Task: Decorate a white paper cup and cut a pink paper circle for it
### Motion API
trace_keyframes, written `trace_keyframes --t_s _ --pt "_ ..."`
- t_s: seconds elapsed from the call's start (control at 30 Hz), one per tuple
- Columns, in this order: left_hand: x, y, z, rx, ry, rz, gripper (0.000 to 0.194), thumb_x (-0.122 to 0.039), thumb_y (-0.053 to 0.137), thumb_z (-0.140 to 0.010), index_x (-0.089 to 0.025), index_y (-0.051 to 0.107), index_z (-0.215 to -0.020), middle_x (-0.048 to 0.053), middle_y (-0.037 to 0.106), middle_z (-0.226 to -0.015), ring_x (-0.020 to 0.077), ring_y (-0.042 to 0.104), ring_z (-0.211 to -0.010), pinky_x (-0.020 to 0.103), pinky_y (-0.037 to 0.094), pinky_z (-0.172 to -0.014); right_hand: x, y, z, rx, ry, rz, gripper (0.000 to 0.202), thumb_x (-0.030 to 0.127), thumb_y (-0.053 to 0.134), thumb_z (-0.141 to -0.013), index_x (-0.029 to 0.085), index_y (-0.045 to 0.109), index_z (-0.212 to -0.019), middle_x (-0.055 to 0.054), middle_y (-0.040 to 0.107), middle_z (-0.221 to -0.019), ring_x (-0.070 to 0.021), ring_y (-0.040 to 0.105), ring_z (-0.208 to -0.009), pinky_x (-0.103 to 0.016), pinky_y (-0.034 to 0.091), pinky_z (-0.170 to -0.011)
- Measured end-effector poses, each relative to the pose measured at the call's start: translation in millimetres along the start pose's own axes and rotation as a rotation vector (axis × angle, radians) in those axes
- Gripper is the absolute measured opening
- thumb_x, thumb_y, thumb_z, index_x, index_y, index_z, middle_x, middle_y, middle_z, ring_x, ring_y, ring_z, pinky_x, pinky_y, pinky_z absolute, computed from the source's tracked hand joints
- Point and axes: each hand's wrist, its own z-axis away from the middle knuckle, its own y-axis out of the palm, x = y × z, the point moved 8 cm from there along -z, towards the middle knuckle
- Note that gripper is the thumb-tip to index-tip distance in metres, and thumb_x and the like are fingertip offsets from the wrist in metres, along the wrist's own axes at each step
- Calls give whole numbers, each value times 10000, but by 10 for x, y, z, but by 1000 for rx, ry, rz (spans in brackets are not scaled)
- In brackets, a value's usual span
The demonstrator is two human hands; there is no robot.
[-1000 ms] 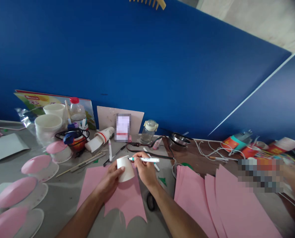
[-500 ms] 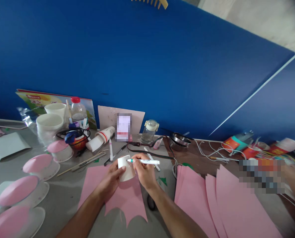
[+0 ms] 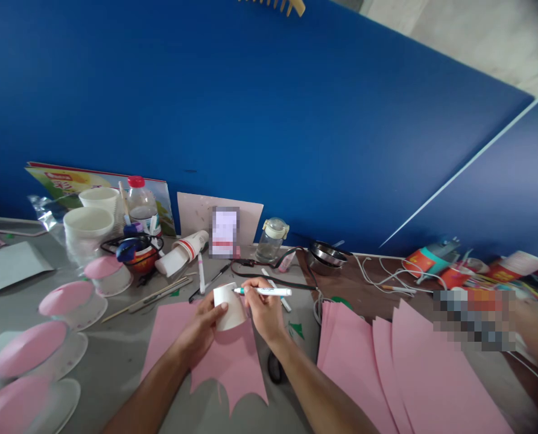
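My left hand (image 3: 203, 324) grips a small white paper cup (image 3: 230, 312) by its side, the thumb pressed on the outer wall. In my right hand (image 3: 264, 310) is a white marker pen (image 3: 273, 292) with a green-blue tip, held like a pencil. The tip points left and meets the cup near its upper edge; whether it touches I cannot tell. Beneath both hands lies a pink paper sheet (image 3: 230, 374) with scalloped cut-outs along its near edge. Black scissor handles (image 3: 275, 367) show beside my right forearm, partly hidden by it.
Several pink-topped white paper pieces (image 3: 32, 348) line the left side. White cups (image 3: 88, 224) and a red-capped bottle (image 3: 142, 205) stand behind. A glass jar (image 3: 271, 241) and metal bowls (image 3: 325, 258) sit along the blue partition (image 3: 269, 120). Pink sheets (image 3: 436, 374) lie at right.
The marker and my right hand have shifted only slightly at the cup. The whole view has moved a little; both grips stay the same.
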Motion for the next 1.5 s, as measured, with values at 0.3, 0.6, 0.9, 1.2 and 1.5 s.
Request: trace_keyframes --t_s 0.3,0.6,0.9,1.2,1.5 --pt "23 -29 -13 18 -1 15 557 -260 753 -726 -154 577 -1244 127 700 -1057 261 660 -907 286 484 -676 -76 -30 -41 -41 92 -107 174 328 519 -783 177 582 -722 51 471 -490 -101 430 -463 -209 350 -453" --pt "-7 12 7 20 -2 3 569 -250 761 -720 -159 576 -1250 119 701 -1064 262 650 -940 291 483 -716 4 9 20 23 49 -5 203 358 517 -801 177 605 -778 40 500 -552 -109 446 -498 -211 347 -476" --pt "0 3 3 -14 -8 2 630 -258 798 -664 -164 579 -1247 126 694 -1110 288 645 -983 305 492 -733 -15 8 2 10 38 -5 194 351 507 -798 181 597 -774 42 492 -559 -110 435 -500 -216 342 -483" --pt "27 -30 -7 10 3 0 618 -267 775 -699 -176 569 -1275 122 693 -1108 272 654 -952 307 488 -735 -19 -5 -10 -4 83 -58 190 351 503 -796 180 578 -762 49 465 -524 -107 420 -480 -208 341 -453" --pt "11 -16 -2 2 -5 5 600 -241 766 -711 -162 560 -1269 118 696 -1080 268 649 -964 294 493 -727 15 -8 13 5 -7 7 164 316 523 -808 183 610 -766 41 504 -564 -113 459 -517 -215 365 -494"
